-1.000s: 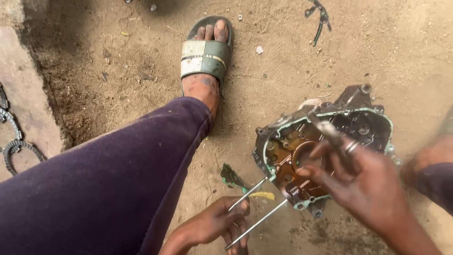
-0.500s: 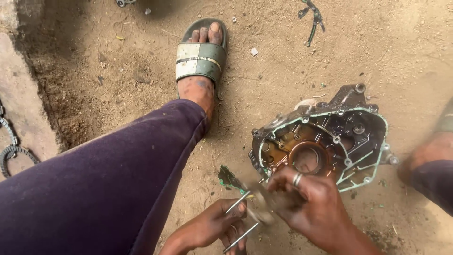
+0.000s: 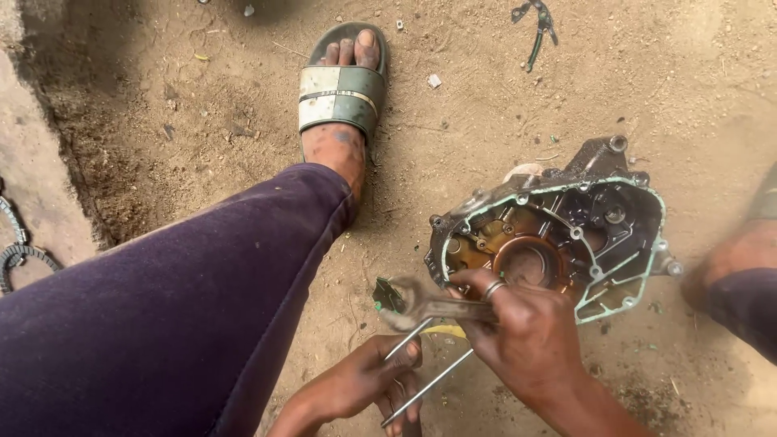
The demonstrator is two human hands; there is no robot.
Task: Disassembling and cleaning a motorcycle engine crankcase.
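Observation:
A greasy metal engine cover [image 3: 566, 235] with a green gasket rim lies open side up on the sandy ground. Just in front of its near edge my right hand [image 3: 526, 332], a ring on one finger, grips a grey open-end spanner [image 3: 421, 306] whose jaw points left. Lower down, my left hand [image 3: 364, 388] holds two thin long metal rods [image 3: 421, 364] that slant up to the right, under the spanner.
My left leg in dark purple trousers [image 3: 178, 307] crosses the view, its foot in a green and white sandal [image 3: 340, 89]. My other foot [image 3: 736, 259] is at the right edge. Small pliers [image 3: 538, 24] lie far back. A chain [image 3: 16, 251] rests on the concrete at left.
My right hand came off the engine cover, moved down and left, and now holds the spanner. The left hand still holds the rods.

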